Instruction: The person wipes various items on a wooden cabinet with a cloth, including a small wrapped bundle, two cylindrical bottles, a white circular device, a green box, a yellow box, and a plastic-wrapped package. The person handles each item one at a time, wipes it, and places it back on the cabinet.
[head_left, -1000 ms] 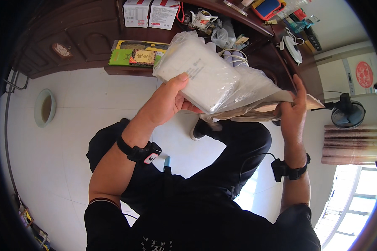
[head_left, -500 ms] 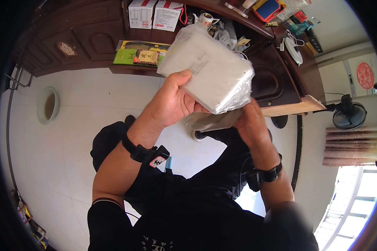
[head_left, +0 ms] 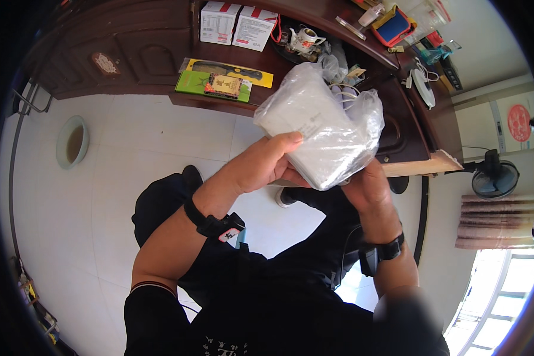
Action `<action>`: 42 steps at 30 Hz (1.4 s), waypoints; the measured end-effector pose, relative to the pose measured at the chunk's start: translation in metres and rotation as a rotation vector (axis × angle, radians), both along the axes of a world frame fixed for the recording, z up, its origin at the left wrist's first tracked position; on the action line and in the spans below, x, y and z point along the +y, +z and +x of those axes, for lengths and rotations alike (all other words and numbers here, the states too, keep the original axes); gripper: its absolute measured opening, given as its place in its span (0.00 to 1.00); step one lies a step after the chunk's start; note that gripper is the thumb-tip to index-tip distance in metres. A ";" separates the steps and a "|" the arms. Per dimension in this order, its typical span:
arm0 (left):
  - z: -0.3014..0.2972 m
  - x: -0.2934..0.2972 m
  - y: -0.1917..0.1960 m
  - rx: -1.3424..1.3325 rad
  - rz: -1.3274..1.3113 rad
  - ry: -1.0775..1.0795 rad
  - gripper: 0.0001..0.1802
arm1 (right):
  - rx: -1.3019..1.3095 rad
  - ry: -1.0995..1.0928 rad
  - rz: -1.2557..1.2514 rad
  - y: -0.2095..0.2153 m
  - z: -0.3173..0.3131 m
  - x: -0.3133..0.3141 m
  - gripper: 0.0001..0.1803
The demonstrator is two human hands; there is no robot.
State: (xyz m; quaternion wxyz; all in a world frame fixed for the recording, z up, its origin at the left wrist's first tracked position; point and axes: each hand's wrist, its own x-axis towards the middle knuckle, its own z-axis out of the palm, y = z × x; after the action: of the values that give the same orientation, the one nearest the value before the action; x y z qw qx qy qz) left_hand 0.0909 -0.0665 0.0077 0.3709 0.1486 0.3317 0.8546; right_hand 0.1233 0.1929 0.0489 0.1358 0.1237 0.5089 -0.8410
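A flat white package in a clear plastic bag point(head_left: 305, 124) is held up in front of me, tilted, above my knees. My left hand point(head_left: 270, 160) is closed on its near left edge, thumb on top and fingers underneath. At the near right corner, my right hand point(head_left: 368, 187) is closed on the plastic, its fingertips partly hidden behind the package. Loose, crinkled plastic bulges up along the package's right side. Beyond it, on the low cabinet shelf, lie a packaged knife on a yellow card point(head_left: 261, 76), a green box point(head_left: 190, 83) and a small gold-and-dark box point(head_left: 222, 86).
Two white cartons point(head_left: 254, 28) and a patterned teapot point(head_left: 304, 40) stand inside the dark wooden cabinet point(head_left: 142, 50). A pale basin point(head_left: 72, 142) holding brownish liquid sits on the tiled floor at left. At right are a fan point(head_left: 495, 172) and a short curtain point(head_left: 497, 221).
The package has come lower and to the right in view and has turned slightly. Loose plastic that hung beneath it by my right hand now bulges above its right side.
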 end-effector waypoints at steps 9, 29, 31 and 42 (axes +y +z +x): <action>-0.007 -0.010 -0.003 0.017 -0.009 0.187 0.36 | 0.178 -0.209 0.188 0.029 0.003 0.065 0.26; 0.006 0.018 -0.011 0.040 -0.270 0.037 0.26 | 1.055 0.239 1.549 0.042 0.022 -0.047 0.45; 0.006 0.016 -0.012 0.102 -0.423 0.001 0.26 | 0.997 0.252 1.562 0.034 0.016 -0.051 0.47; 0.001 0.000 -0.009 0.168 -0.397 -0.036 0.23 | 0.945 0.333 1.258 0.036 -0.019 -0.048 0.35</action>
State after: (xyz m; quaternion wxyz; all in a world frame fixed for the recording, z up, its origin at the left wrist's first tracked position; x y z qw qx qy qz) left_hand 0.0916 -0.0665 -0.0016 0.3793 0.1491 0.5204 0.7504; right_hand 0.1041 0.1449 0.0853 -0.0651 -0.2695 0.9027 -0.3289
